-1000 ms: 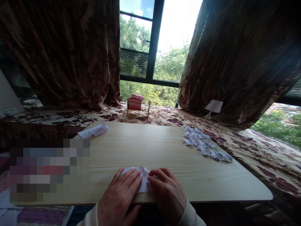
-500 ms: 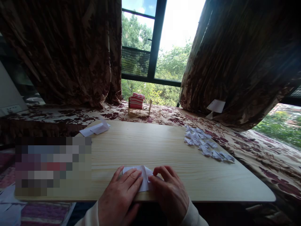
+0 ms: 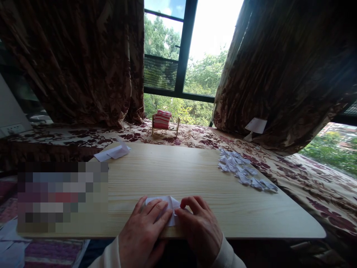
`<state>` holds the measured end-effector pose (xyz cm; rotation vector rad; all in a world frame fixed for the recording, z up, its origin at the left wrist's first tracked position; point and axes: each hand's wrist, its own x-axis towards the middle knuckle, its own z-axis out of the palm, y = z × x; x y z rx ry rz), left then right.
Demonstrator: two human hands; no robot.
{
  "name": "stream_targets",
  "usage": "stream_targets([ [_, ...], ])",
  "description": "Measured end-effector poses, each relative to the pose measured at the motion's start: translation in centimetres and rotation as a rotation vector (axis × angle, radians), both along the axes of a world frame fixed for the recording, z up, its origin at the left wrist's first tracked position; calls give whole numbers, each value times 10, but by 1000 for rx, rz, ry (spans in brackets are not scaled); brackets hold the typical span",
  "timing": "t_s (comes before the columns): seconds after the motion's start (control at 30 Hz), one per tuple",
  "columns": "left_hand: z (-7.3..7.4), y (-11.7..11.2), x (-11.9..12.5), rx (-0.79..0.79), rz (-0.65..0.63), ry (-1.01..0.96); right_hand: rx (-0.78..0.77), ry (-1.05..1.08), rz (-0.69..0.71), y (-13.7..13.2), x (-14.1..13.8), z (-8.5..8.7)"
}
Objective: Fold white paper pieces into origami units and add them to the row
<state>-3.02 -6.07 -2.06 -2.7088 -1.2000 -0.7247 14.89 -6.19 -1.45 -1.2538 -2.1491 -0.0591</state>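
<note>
A white sheet of paper (image 3: pixel 173 220), partly folded with creases, lies on the table near its front edge. My left hand (image 3: pixel 147 227) rests flat over the paper's left part, its fingers stretched out and pressing down. At the paper's right side my right hand (image 3: pixel 201 227) is closed, pinching the edge between thumb and curled forefinger. Both hands hide much of the sheet's outline. Several small folded paper pieces (image 3: pixel 235 163) are gathered at the table's right far side.
More white paper (image 3: pixel 118 150) lies at the far left corner of the light wooden table (image 3: pixel 167 167). Behind it, a small rack (image 3: pixel 177 128) holds pink-and-white folded cloths (image 3: pixel 162 120) on a patterned sill. A small white lamp (image 3: pixel 256 126) stands right. A blurred patch covers the left.
My left thumb and fingers have shifted slightly right on the paper, towards the right hand. The right hand keeps its pinch, moved very slightly left.
</note>
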Motion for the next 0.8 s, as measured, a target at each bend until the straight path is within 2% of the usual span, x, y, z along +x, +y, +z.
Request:
stream_targets([
  [0.47, 0, -7, 0, 62, -1, 18, -78, -21, 20, -4, 1, 2],
  [0.7, 19, 4, -5, -2, -3, -90, -118, -52, 71, -8, 4, 6],
  [0.8, 20, 12, 3, 19, -27, -107, -139, -57, 71, -9, 6, 7],
])
